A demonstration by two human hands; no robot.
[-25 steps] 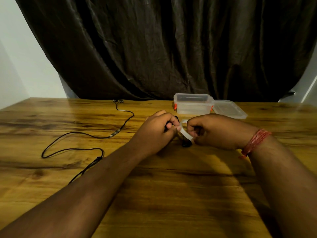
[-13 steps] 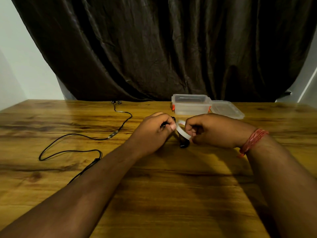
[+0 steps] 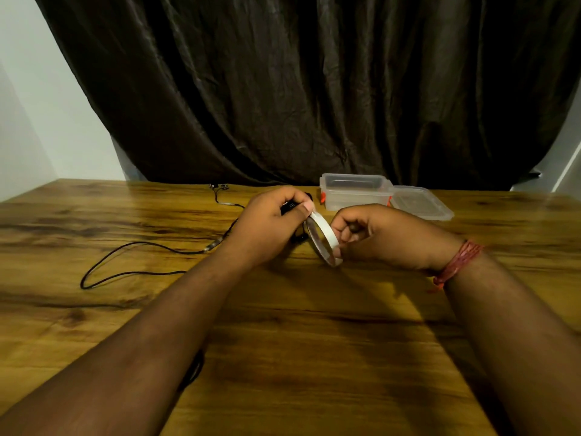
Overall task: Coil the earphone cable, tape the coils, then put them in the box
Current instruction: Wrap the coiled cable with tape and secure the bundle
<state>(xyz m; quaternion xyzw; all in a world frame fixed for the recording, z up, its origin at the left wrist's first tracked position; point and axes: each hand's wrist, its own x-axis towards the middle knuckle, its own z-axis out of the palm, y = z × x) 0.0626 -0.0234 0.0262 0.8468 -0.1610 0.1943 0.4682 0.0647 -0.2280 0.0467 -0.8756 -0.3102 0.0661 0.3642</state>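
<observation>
So my left hand [image 3: 270,225] has its fingers curled round a small black bundle of the earphone cable [image 3: 138,272], thumb pressed up against the top edge of the tape roll [image 3: 323,239]. My right hand [image 3: 380,236] is curled too, pinching the roll's lower side, so the ring sits tilted between both hands just above the table [image 3: 298,341]. The rest of the cable trails off loose across the wood to my left. The clear box [image 3: 353,191] is open at the far edge, its lid [image 3: 419,202] lying right beside it.
</observation>
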